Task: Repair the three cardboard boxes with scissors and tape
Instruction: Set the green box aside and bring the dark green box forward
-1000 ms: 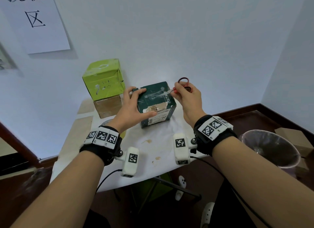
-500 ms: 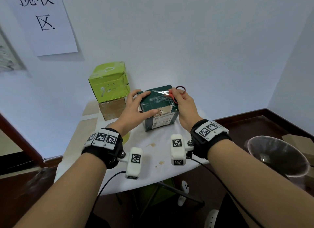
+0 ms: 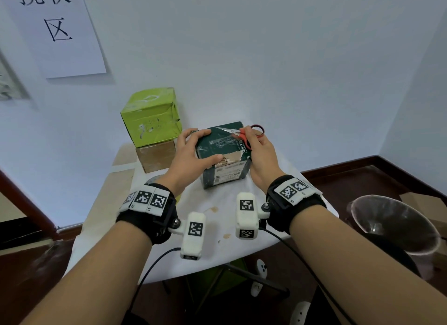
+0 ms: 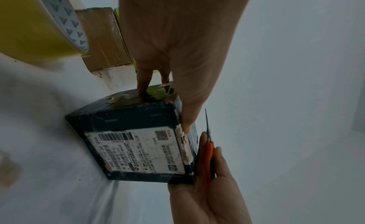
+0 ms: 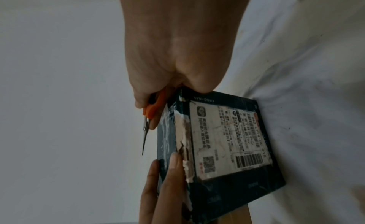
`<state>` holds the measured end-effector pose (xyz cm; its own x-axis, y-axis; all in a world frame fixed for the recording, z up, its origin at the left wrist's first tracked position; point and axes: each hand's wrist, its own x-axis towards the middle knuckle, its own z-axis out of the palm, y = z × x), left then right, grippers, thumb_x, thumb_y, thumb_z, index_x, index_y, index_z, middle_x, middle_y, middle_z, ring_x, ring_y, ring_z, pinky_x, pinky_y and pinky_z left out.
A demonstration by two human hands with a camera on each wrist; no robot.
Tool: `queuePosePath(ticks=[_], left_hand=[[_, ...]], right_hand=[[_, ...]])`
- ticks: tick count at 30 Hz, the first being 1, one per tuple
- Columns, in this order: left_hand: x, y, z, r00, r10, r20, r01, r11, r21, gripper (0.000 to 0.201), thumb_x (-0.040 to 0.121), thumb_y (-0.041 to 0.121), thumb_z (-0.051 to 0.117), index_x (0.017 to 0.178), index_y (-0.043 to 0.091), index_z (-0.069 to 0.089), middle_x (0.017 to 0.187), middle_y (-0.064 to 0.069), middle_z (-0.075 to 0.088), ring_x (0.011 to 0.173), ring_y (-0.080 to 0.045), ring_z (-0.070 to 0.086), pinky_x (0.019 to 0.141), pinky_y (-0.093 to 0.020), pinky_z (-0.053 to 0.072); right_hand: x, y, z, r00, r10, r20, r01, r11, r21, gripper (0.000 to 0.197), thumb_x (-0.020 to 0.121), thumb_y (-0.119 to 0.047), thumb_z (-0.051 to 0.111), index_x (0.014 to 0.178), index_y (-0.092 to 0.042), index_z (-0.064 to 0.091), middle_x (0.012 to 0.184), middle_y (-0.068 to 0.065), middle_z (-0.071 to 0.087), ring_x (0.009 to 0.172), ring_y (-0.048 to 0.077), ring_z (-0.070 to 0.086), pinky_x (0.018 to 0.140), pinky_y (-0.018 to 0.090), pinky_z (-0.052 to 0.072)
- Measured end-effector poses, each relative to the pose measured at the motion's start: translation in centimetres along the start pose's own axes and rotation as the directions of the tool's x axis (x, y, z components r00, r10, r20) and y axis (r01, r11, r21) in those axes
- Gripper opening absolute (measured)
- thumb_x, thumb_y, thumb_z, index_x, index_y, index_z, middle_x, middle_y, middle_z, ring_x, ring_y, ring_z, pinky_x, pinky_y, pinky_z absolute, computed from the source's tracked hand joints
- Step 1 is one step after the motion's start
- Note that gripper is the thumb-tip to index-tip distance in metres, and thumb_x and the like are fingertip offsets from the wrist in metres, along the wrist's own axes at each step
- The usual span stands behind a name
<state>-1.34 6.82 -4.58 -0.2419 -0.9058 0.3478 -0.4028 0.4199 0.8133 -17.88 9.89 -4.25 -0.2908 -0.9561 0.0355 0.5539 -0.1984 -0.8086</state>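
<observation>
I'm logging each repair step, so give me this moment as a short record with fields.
box in work: dark green box, top front edge torn
left hand: rests on the box top, thumb at the tear
right hand: holds scissors over the box top
other boxes: light green box on brown box
tape roll: on the table, beside the left wrist

A counter (image 3: pixel 113 194) draped in a stained white cloth (image 3: pixel 217 230) carries a dark green box (image 3: pixel 225 160) near its middle. At its back left a brown cardboard box (image 3: pixel 156 157) sits with a light green box (image 3: pixel 152 116) stacked on it. A yellow tape roll (image 4: pixel 33 29), partly hidden, seems to lie near the brown box.
</observation>
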Motion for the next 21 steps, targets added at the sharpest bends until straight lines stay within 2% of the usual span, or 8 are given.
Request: queuePosePath(ticks=[4,8,12,15,18,21], left_hand=[[0.0,0.0,0.0,1.000,-0.007,0.012,0.007,1.000,-0.007,0.061,0.078,0.029,0.079,0.132,0.030,0.050,0.135,0.009,0.025,0.129,-0.006,0.032,0.109,-0.034,0.039],[-0.1,0.2,-0.1,0.999,-0.010,0.036,0.010,1.000,-0.003,0.062,0.078,0.033,0.078,0.133,0.030,0.049,0.136,0.009,0.024,0.129,-0.006,0.033,0.110,-0.032,0.038],[-0.1,0.5,-0.1,1.000,0.015,0.016,-0.016,0.999,0.041,0.058,0.082,0.028,0.074,0.134,0.027,0.048,0.137,0.005,0.025,0.126,-0.005,0.034,0.107,-0.017,0.035],[-0.2,0.6,-0.4,0.999,0.012,0.051,-0.014,0.999,0.042,0.054,0.085,0.034,0.070,0.133,0.031,0.047,0.136,0.008,0.024,0.129,-0.005,0.032,0.111,-0.028,0.034],[-0.3,0.5,-1.2,0.988,-0.009,0.156,-0.003,0.997,0.078,0.075,0.073,0.047,0.074,0.139,0.037,0.039,0.139,0.016,0.016,0.135,-0.005,0.024,0.111,-0.024,0.030],[-0.5,0.4,-1.7,0.969,0.018,0.248,-0.084,0.963,0.256,0.096,0.068,0.040,0.083,0.147,0.035,0.027,0.147,0.012,0.004,0.136,-0.007,0.020,0.113,-0.025,0.025]], right_hand=[[0.0,0.0,0.0,1.000,-0.004,-0.005,0.004,1.000,0.002,0.016,0.095,-0.026,0.057,0.094,-0.010,0.062,0.082,0.005,0.071,0.069,0.015,0.070,0.062,0.027,0.058],[-0.2,0.1,-0.1,1.000,-0.005,-0.002,0.005,1.000,-0.013,0.016,0.095,-0.026,0.057,0.095,-0.010,0.062,0.080,0.003,0.071,0.068,0.014,0.070,0.064,0.028,0.058],[-0.1,0.1,-0.1,1.000,-0.013,0.002,0.013,1.000,-0.012,0.016,0.095,-0.025,0.056,0.094,-0.010,0.062,0.079,0.002,0.071,0.069,0.014,0.070,0.064,0.028,0.058],[-0.1,0.1,-0.1,1.000,-0.025,0.010,0.025,1.000,-0.018,0.018,0.095,-0.026,0.057,0.096,-0.009,0.062,0.081,0.003,0.072,0.071,0.015,0.070,0.065,0.028,0.058],[0.0,0.2,-0.2,0.999,-0.036,0.014,0.036,0.998,-0.053,0.021,0.095,-0.028,0.056,0.100,-0.008,0.063,0.088,0.006,0.071,0.076,0.016,0.069,0.068,0.030,0.058],[-0.2,0.3,-0.2,0.999,-0.035,0.007,0.036,0.995,-0.092,0.021,0.095,-0.029,0.057,0.098,-0.010,0.064,0.090,0.006,0.071,0.076,0.016,0.069,0.067,0.028,0.058]])
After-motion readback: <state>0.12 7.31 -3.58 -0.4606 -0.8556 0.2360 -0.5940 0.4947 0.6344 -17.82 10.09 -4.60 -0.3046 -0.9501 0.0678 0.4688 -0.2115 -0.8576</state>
